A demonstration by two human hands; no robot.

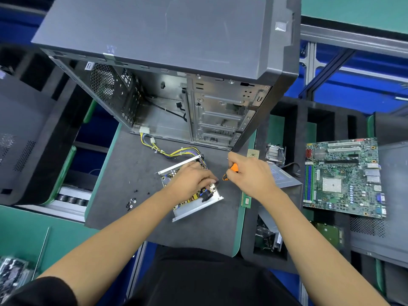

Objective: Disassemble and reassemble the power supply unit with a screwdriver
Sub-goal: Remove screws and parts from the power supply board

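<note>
The opened power supply unit (194,205) lies on the dark mat, its silver tray bare and its circuit board showing. Yellow and black cables (174,152) run from it toward the case. My left hand (193,180) rests over the board, fingers curled down onto parts near its right end. My right hand (249,175) grips an orange and black screwdriver (230,172), whose tip points left toward the fingers of the left hand. Several small black screws (131,202) lie loose on the mat to the left of the unit. The grey cover of the unit (284,178) sits to the right, partly behind my right hand.
An open computer case (167,62) stands upright at the back of the mat (123,173). A motherboard (343,177) lies on the right, with a heatsink (274,152) and a memory stick (245,199) nearer the middle. Foam trays flank both sides.
</note>
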